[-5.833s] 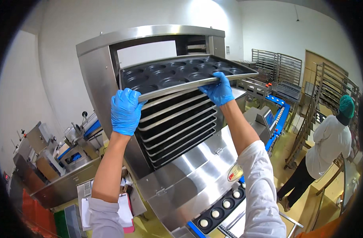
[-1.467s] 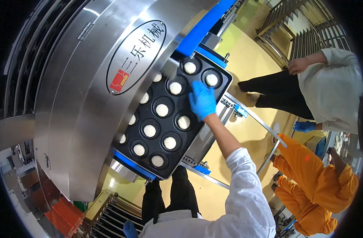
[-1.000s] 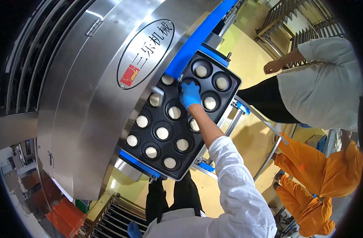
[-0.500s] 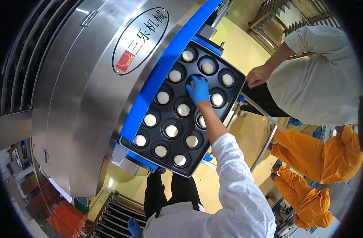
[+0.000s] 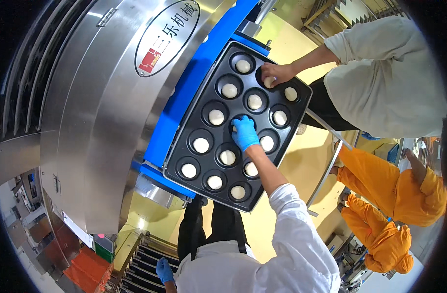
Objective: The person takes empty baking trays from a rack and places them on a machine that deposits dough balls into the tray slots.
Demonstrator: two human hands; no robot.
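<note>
My right hand (image 5: 245, 134), in a blue glove, reaches over the black tray (image 5: 172, 166) with its fingers closed around a dough ball, which is mostly hidden in a round cup. White dough balls sit in the surrounding cups, among them one dough ball (image 5: 216, 117) up and left of the hand and another dough ball (image 5: 227, 157) below it. My left hand (image 5: 165, 270), also blue-gloved, hangs low at my left side, away from the tray. Its fingers look loosely extended, with nothing visible in them. Across the tray, a co-worker's bare hand (image 5: 279, 73) holds a dough ball (image 5: 269, 82) at a far cup.
A large steel machine (image 5: 96, 122) with a blue edge strip (image 5: 184, 93) stands along the tray's left side. The co-worker in a white shirt (image 5: 384, 88) is at the right. Beyond are people in orange clothes (image 5: 377, 183). A slatted rack (image 5: 140, 268) stands at lower left.
The tray has slid out from the machine, shifting right in view. My right hand has moved to a nearer cup. The co-worker's hand has come over the tray onto a dough ball.
</note>
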